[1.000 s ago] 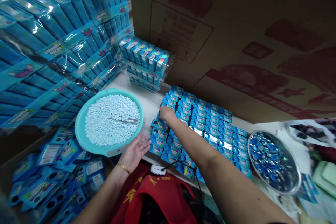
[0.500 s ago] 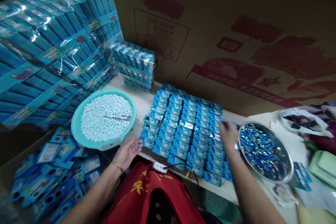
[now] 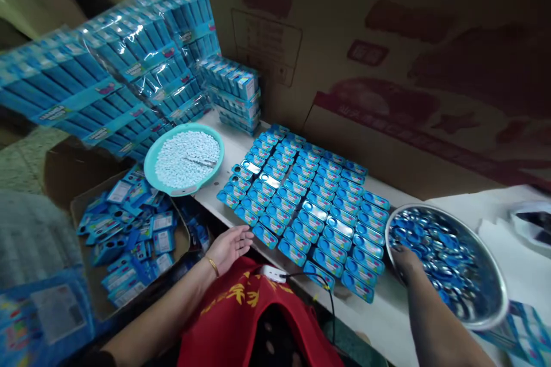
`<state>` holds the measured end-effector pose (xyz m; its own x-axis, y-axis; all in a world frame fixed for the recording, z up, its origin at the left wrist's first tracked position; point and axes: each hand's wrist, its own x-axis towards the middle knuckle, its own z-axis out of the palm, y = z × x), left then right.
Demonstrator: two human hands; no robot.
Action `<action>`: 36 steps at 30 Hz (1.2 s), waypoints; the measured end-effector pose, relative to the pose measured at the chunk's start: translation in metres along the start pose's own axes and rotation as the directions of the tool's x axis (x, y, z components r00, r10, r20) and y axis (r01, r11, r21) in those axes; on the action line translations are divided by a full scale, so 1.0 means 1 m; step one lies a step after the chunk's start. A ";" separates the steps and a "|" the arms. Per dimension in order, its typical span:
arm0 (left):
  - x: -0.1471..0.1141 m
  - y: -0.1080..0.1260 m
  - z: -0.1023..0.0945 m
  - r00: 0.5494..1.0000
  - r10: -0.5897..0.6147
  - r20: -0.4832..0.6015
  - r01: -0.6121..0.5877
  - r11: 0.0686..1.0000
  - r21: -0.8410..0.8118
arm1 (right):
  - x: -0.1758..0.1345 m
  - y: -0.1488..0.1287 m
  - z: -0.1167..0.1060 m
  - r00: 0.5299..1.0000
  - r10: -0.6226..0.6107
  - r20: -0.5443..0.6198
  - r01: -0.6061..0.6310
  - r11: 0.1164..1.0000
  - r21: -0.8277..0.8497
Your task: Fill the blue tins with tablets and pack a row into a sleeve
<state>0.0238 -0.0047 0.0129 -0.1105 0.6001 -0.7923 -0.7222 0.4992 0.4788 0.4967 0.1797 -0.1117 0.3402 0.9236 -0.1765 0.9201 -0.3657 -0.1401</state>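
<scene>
My left hand (image 3: 231, 248) rests palm up at the table's front edge, fingers loosely spread and holding nothing. Closest to it are rows of small blue boxes (image 3: 282, 205) with round marks, lying flat side by side. My right hand (image 3: 407, 262) is over the left rim of a metal bowl (image 3: 495, 281); its fingers are blurred and partly hidden, so their grip cannot be made out. Inside the bowl lie many shiny blue and silver pieces (image 3: 439, 246). A turquoise basin (image 3: 148, 169) of small pale pellets (image 3: 185, 155) stands left of the rows, with a metal utensil in it.
Plastic-wrapped stacks of blue boxes (image 3: 142, 51) rise at the left, and a smaller stack (image 3: 235, 92) stands behind the basin. A carton (image 3: 77, 206) below holds loose blue boxes. One large cardboard box (image 3: 327, 40) walls the back. A white power strip (image 3: 273, 274) with a black cable lies in front.
My right hand has moved right, from above the right-hand rows of boxes to the metal bowl. My left hand stays low by the table edge. The camera view has shifted and turned.
</scene>
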 end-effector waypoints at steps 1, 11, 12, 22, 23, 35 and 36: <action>-0.002 -0.004 0.002 1.000 0.005 -0.005 -0.005 1.000 0.007 | 0.002 0.007 -0.001 0.999 0.022 0.039 -0.022 1.000 -0.002; -0.009 -0.018 0.030 0.999 0.025 0.026 -0.027 0.997 0.077 | -0.018 0.056 -0.025 0.997 0.072 -0.031 -0.068 0.990 0.122; -0.008 -0.018 0.031 0.999 0.025 0.031 -0.028 0.996 0.083 | -0.019 0.054 -0.030 0.992 0.106 -0.068 -0.097 0.988 0.120; 0.020 -0.004 0.059 0.897 -0.215 0.387 0.248 0.968 -0.037 | -0.177 -0.216 -0.077 0.640 -0.767 -0.046 0.663 0.521 0.538; 0.025 0.001 0.059 0.881 -0.226 0.415 0.278 0.958 -0.067 | -0.195 -0.246 -0.074 0.559 -0.829 -0.015 0.720 0.477 0.504; 0.078 0.088 -0.013 0.947 -0.147 0.285 0.217 0.948 -0.232 | -0.221 -0.381 -0.026 0.399 -0.909 0.117 0.665 0.375 0.645; 0.081 0.092 -0.016 0.949 -0.155 0.273 0.222 0.947 -0.233 | -0.222 -0.388 -0.023 0.411 -0.905 0.110 0.666 0.380 0.641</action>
<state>-0.0626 0.0800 -0.0129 0.1939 0.6631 -0.7230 -0.8676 0.4599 0.1892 0.0687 0.1191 0.0038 -0.7145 0.6977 -0.0525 0.4520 0.4030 -0.7958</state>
